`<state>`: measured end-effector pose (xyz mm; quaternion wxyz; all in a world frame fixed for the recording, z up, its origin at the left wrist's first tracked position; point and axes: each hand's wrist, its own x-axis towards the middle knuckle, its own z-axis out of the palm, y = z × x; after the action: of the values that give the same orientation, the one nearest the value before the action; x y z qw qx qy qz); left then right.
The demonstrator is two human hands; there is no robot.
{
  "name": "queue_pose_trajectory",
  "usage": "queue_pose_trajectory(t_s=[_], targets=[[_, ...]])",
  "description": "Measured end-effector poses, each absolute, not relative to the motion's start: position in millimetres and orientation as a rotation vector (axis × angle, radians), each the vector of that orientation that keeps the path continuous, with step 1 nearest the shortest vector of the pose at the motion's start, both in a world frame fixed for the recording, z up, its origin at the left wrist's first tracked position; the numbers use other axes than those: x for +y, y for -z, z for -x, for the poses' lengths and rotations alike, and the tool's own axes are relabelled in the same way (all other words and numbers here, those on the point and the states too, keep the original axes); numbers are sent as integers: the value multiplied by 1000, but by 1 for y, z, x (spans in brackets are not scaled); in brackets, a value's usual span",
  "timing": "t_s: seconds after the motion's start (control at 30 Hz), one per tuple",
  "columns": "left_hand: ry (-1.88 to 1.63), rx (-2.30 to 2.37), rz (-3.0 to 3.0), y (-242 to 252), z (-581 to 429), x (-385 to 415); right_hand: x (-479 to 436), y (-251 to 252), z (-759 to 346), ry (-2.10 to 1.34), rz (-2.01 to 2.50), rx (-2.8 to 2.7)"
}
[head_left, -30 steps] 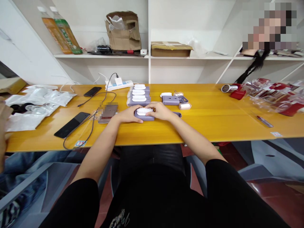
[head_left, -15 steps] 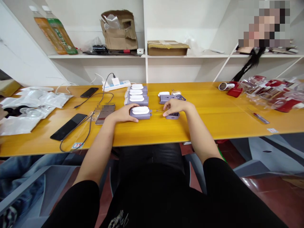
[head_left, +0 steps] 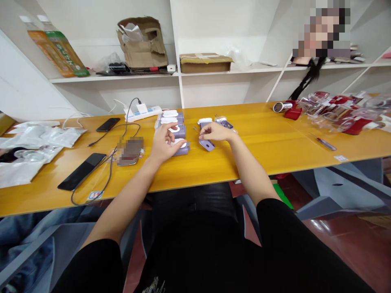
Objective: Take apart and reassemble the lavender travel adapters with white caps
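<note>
I see the left hand has lifted off the nearest purple unit since half a second ago. Its fingers are now spread apart above the row and grip nothing. The right hand has drawn leftward, its fingertips pinched together on the upper edge of the small purple part. That part now sits tilted just right of that unit on the yellow table. I count four purple units with white pads in one row, three phones to the left, and two bottles and two cardboard boxes on the shelf.
</note>
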<state>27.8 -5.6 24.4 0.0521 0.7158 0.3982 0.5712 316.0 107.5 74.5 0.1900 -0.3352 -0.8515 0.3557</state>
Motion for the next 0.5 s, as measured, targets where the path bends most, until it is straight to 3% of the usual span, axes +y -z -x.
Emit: queue_pose_trajectory(t_s=[0.23,0.5], targets=[[-1576,1209,-1813,-13,-87,-22,87,-83,-295,-1262,659,-1853],[-1598,1039,-1251,-27,-70,-6,74,-73,-254,-1258,493,-1536]])
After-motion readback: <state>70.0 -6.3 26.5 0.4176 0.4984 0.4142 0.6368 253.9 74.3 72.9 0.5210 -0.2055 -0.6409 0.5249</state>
